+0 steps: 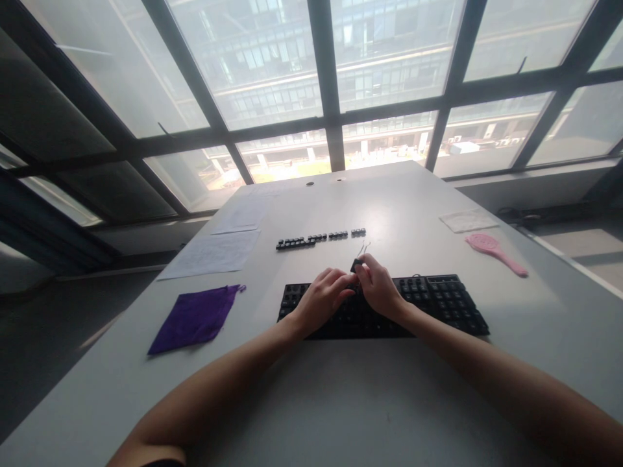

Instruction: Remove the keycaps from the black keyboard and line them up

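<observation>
A black keyboard [440,305] lies across the table in front of me, with key rows partly covered by both hands. Between the fingers of my right hand [380,288] is a keycap puller [357,264], with a black body and thin wire prongs pointing up and away from me. My left hand [324,295] is closed over the keyboard's left-middle part, its fingertips meeting the right fingers. Whatever is between the left fingertips is too small to make out. Beyond the keyboard, loose black keycaps [296,243] stand in short rows.
To the left lie a purple drawstring pouch [195,319] and white paper sheets [214,253]. On the right are a pink hairbrush [491,248] and a pale flat packet [468,220]. The white table [341,395] reaches toward large windows.
</observation>
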{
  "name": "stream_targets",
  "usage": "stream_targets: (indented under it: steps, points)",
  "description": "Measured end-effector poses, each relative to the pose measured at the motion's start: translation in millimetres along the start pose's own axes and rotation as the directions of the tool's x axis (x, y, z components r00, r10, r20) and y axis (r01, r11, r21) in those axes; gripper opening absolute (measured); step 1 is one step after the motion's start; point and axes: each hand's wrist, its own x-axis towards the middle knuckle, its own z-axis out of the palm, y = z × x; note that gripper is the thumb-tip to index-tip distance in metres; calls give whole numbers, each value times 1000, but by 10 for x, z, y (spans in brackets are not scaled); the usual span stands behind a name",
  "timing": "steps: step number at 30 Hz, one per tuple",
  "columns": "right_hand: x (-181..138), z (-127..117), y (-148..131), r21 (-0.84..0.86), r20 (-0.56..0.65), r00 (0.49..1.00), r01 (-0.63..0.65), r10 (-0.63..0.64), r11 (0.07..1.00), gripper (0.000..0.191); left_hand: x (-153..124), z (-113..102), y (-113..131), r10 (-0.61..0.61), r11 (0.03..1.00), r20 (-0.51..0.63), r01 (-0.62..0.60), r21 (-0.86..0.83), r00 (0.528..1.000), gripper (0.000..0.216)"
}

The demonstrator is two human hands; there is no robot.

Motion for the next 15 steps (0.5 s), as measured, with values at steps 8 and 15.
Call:
stream_targets:
  steps: [8,15]
  points:
    - [0,-4,4,13,0,1000,-15,15,1000,12,35,-2,63,17,995,-40,-13,95,999,25]
    - [16,34,13,105,-8,998,-55,57,993,14,294,-349,-373,-261,963,-213,239,-122,942,16]
